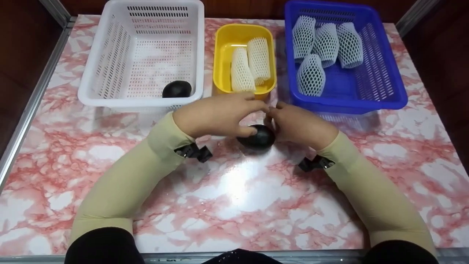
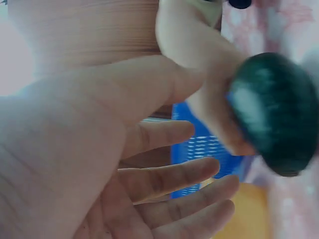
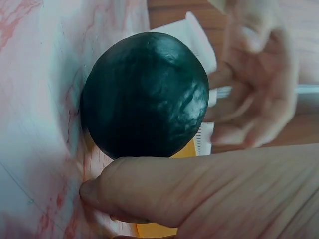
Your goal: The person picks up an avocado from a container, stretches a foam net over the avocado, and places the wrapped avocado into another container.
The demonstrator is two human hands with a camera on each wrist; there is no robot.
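A glossy dark green avocado (image 1: pixel 261 138) rests on the marbled table, in front of the yellow bin. My left hand (image 1: pixel 223 114) hovers with spread fingers over its left side, and the thumb overlaps the fruit in the head view. In the left wrist view the left palm is bare and its fingers stand apart from the avocado (image 2: pixel 274 114). Just right of the fruit is my right hand (image 1: pixel 302 124), its fingers pointing left. The right thumb (image 3: pixel 139 186) lies straight alongside the avocado (image 3: pixel 147 94); the other right fingers are mostly hidden.
At the back left stands a white basket (image 1: pixel 91 73) with one dark avocado (image 1: pixel 177 89) inside. A yellow bin (image 1: pixel 218 66) holds two white foam net sleeves (image 1: pixel 243 69). To its right, a blue basket (image 1: pixel 384 73) contains several bulging foam nets (image 1: pixel 311 75).
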